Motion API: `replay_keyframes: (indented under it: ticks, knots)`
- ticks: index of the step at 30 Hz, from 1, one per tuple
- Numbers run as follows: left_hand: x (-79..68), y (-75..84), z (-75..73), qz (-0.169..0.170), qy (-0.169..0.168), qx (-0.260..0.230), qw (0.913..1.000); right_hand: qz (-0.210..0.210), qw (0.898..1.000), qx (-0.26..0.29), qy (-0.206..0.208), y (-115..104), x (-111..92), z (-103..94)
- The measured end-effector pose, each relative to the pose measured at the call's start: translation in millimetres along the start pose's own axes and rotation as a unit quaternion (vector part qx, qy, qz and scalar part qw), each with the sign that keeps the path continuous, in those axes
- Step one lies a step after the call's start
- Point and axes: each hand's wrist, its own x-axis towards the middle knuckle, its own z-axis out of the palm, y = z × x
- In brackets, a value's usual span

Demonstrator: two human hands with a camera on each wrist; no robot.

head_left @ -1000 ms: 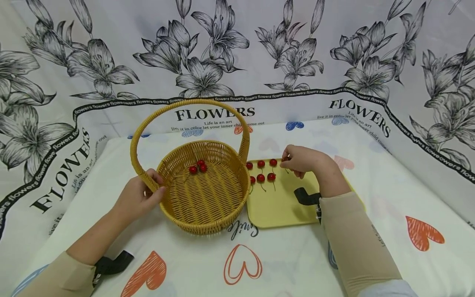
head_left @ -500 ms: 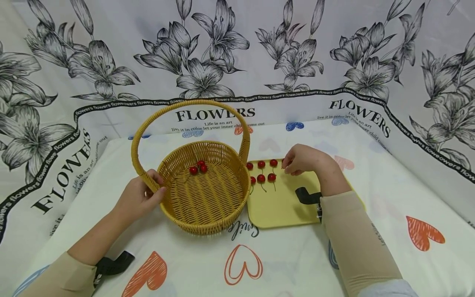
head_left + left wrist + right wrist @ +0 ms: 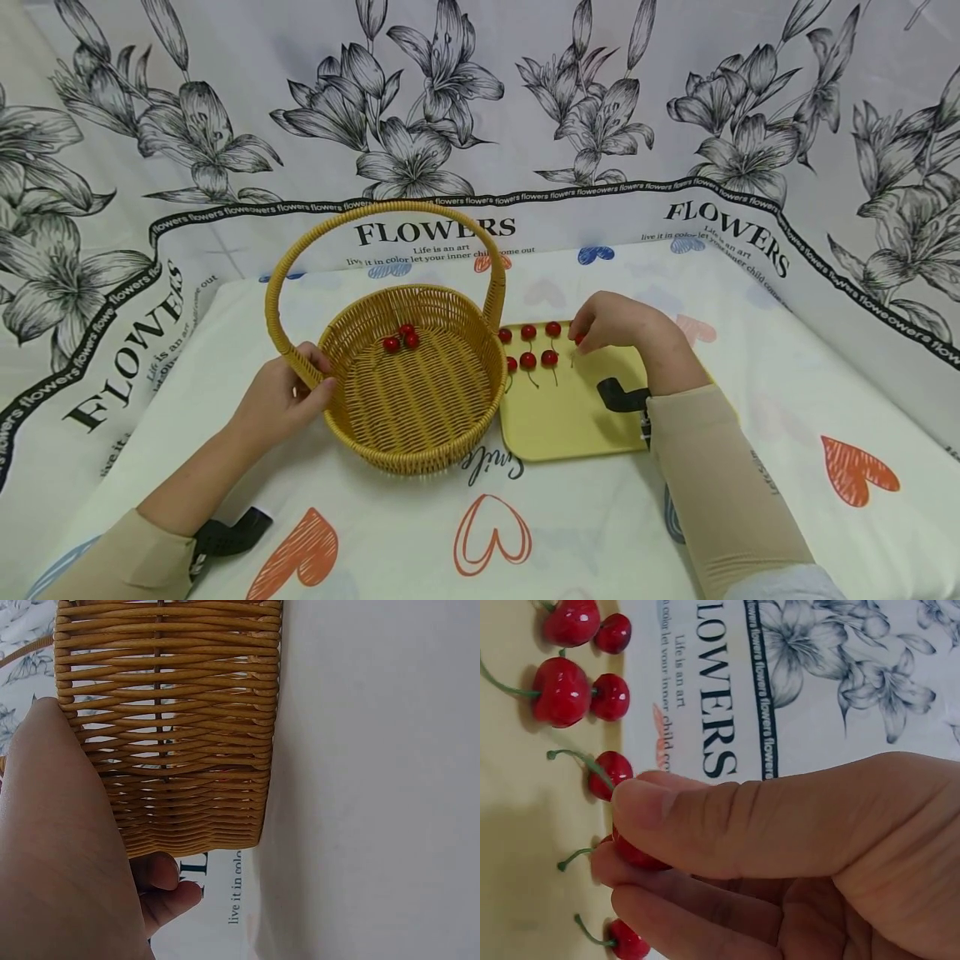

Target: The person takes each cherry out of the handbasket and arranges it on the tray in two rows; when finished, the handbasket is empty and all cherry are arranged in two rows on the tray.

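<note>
My left hand [image 3: 283, 393] grips the foot of the handle and rim at the left side of a yellow wicker basket [image 3: 420, 450]. In the left wrist view, the thumb side lies against the woven wall [image 3: 187, 735]; part of the grip is hidden. Several red cherries [image 3: 410, 341] lie inside, towards the back. Right of the basket, my right hand [image 3: 622, 325] pinches a red cherry [image 3: 636, 853] between thumb and fingers, over the back of a yellow tray [image 3: 562, 425]. More stemmed cherries [image 3: 528, 361] lie in two rows on that tray.
The basket's tall arched handle [image 3: 405, 206] rises above it. Its right side stands against the tray's left edge. A white heart-printed cloth [image 3: 397, 533] covers the table, and a flower-printed curtain [image 3: 525, 125] hangs behind.
My right fingers have moved slightly at the tray's back row. A red cherry now shows between them with its stem hanging below. The left hand and basket have stayed nearly still.
</note>
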Motion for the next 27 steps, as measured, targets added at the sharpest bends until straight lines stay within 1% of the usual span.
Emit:
replay_keyframes:
  ticks: [3,6,10,18,21,27]
  knots:
    - [-0.6,0.3,0.0,0.001,0.000,-0.001,1.0000,-0.002,1.000,-0.011,-0.006,1,4,3.2]
    - [-0.8,1.0,0.0,0.003,0.000,-0.003,1.0000,0.006,1.000,-0.023,-0.008,0,7,6.8]
    - [-0.5,1.2,0.0,0.001,-0.002,-0.003,1.0000,0.016,0.999,-0.043,-0.001,-1,11,11.8]
    - [-0.6,-1.8,0.4,-0.003,-0.002,-0.004,1.0000,0.037,0.998,-0.057,0.005,-6,16,19.3]
    - [-0.6,-2.5,0.8,0.000,0.001,0.001,1.0000,0.037,0.997,-0.069,0.004,-7,16,21.6]
    - [-1.1,-2.5,1.1,0.004,0.004,0.004,1.0000,0.025,0.996,-0.084,-0.003,-6,14,24.7]
